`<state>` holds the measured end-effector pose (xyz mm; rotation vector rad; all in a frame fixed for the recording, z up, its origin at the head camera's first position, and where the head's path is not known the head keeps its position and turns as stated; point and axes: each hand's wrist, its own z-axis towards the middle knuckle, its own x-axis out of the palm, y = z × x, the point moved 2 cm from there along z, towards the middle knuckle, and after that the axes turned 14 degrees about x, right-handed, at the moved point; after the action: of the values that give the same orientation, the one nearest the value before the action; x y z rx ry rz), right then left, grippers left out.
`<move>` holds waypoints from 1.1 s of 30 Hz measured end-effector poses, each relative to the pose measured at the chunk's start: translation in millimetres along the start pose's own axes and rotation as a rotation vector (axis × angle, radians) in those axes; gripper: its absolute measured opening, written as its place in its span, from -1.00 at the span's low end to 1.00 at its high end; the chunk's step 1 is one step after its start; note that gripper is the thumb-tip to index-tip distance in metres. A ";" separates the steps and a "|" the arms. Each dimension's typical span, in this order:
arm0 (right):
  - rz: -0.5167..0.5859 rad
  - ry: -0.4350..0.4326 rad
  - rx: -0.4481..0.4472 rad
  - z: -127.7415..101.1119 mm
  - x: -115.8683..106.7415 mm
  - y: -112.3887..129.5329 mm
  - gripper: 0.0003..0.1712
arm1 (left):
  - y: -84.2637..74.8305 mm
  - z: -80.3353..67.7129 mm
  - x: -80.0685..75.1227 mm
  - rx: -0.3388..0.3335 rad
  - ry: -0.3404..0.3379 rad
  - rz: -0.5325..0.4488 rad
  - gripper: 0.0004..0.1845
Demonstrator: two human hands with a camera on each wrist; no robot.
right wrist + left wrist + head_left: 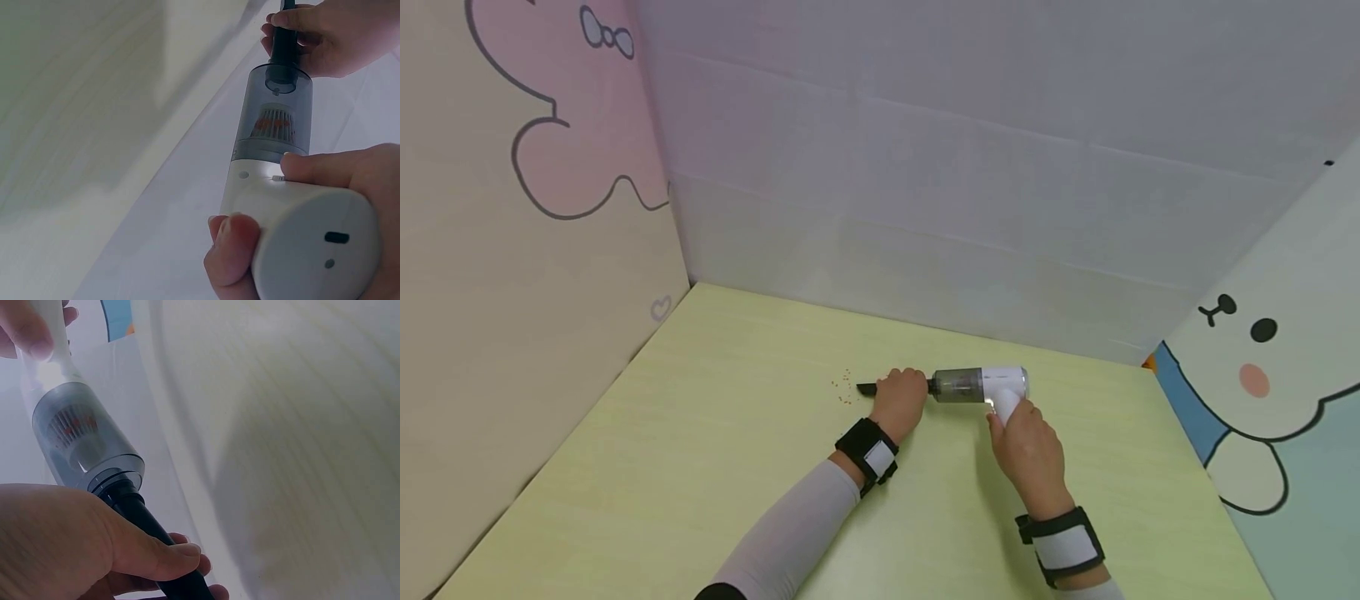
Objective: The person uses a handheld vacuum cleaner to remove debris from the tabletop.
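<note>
A small handheld vacuum [977,384] lies level over the yellow-green table [700,467], with a white body [300,231], a clear grey dust cup [84,437] and a black nozzle [867,388] pointing left. My left hand [898,398] grips the black nozzle [150,531] just ahead of the cup. My right hand [1028,446] holds the white handle [1004,406], thumb on the body. A scatter of small reddish crumbs [844,387] lies on the table just beyond the nozzle tip. Orange bits show inside the dust cup [274,122].
Panels wall the table on three sides: a beige and pink one [512,250] on the left, a grey one [962,183] behind, a cartoon-face one [1277,375] on the right. Black and white bands wrap both wrists [868,454].
</note>
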<state>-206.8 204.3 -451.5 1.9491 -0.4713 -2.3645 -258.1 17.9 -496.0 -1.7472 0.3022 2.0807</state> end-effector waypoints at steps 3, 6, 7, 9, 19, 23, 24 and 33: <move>-0.004 0.003 0.004 -0.9 0.4 0.0 -0.41 | -0.2 -1.1 -1.1 0.001 0.006 -0.001 -0.83; 0.001 0.007 0.007 -1.6 0.6 0.0 -0.40 | -0.6 -2.2 -1.8 0.005 0.007 0.010 -0.83; 0.002 0.008 0.007 -1.8 0.7 0.0 -0.40 | -0.7 -2.6 -2.0 0.007 0.006 0.015 -0.82; 0.002 0.007 0.005 -2.3 0.7 0.0 -0.41 | -0.9 -3.2 -2.3 0.011 0.004 0.029 -0.83; 0.010 -0.039 -0.030 -4.2 1.6 -1.4 -0.42 | -4.1 -6.9 -9.5 0.008 -0.012 0.029 -0.87; 0.011 -0.063 -0.051 -4.9 1.4 -1.4 -0.43 | -4.6 -8.3 -12.0 0.012 -0.023 0.050 -0.88; 0.011 -0.070 -0.056 -5.1 1.3 -1.2 -0.44 | -3.7 -7.7 -8.7 0.022 -0.054 0.066 -0.90; 0.016 -0.097 -0.084 -6.5 2.7 -1.7 -0.46 | -4.0 -7.4 -10.7 0.009 -0.036 0.044 -0.88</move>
<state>-200.7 204.0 -455.5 1.7958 -0.3840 -2.4357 -248.3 16.6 -486.6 -1.7104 0.3421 2.1352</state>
